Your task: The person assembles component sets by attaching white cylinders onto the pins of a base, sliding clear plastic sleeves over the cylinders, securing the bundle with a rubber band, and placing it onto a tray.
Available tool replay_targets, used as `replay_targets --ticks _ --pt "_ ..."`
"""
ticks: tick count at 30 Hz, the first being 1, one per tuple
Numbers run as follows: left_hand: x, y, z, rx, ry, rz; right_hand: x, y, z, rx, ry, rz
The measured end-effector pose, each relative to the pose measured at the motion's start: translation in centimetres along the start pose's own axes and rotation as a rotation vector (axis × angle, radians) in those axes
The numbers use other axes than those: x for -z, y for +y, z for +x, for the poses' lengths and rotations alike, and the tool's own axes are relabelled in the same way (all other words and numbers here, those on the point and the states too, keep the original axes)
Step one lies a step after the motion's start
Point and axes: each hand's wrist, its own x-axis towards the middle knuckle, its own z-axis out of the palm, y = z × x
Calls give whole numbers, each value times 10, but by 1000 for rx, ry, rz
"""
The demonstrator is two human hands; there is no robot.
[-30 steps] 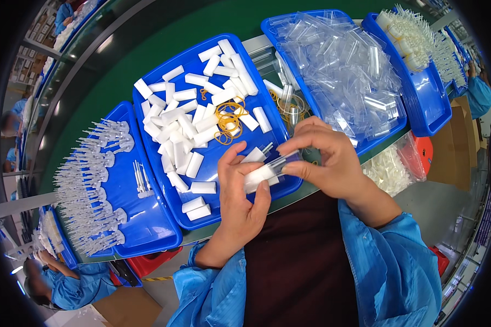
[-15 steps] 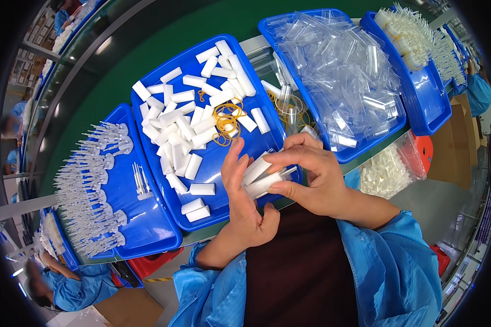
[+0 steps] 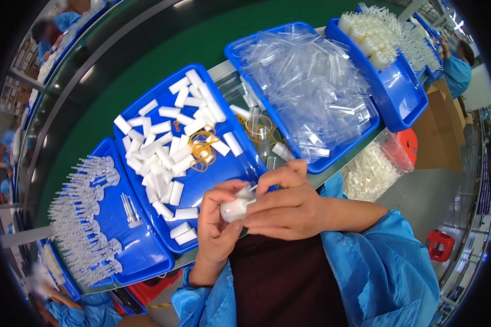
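A green work surface (image 3: 163, 49) is seen curving across the back of a busy workshop, and a co-worker in blue (image 3: 457, 73) can be spotted off to the right. Blue trays are lined up in a row along the near edge. The left tray (image 3: 147, 250) is loaded with white spiky parts (image 3: 82, 218), plus a few thin pieces (image 3: 130, 210) laid off to one side. The middle tray (image 3: 232, 169) is filled with short white cylinders (image 3: 163, 163), with some yellow rubber bands (image 3: 203, 152) dropped on top. The next tray (image 3: 278, 122) is piled pretty high with clear plastic pieces (image 3: 316, 87).

As for the action, a white piece (image 3: 233, 210) is held in front of the body, over the near edge of the middle tray. It's gripped between the thumb and fingers of the left hand (image 3: 215, 226), while its right end is pinched by the fingers of the right hand (image 3: 283, 210). Something thin is seen poking out by those fingertips, but it's too blurred to be made out. Below, a bag of white bits (image 3: 368, 171) is parked beside a red object (image 3: 403, 150).
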Motion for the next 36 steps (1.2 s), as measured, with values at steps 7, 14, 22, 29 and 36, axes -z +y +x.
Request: replay_targets --ticks 7,14,22,29,36 --pt "1 5 4 98 -4 3 3 -3 -2 33 0 32" --pt "-3 5 5 77 62 30 50 39 18 -160 96 -410" --pt "-5 4 5 62 97 39 68 96 30 -403 131 -925" --pt "-3 3 4 30 149 105 68 98 33 -461 104 -805" --pt "-2 -1 6 -62 254 344 51 58 27 -406 374 -13"
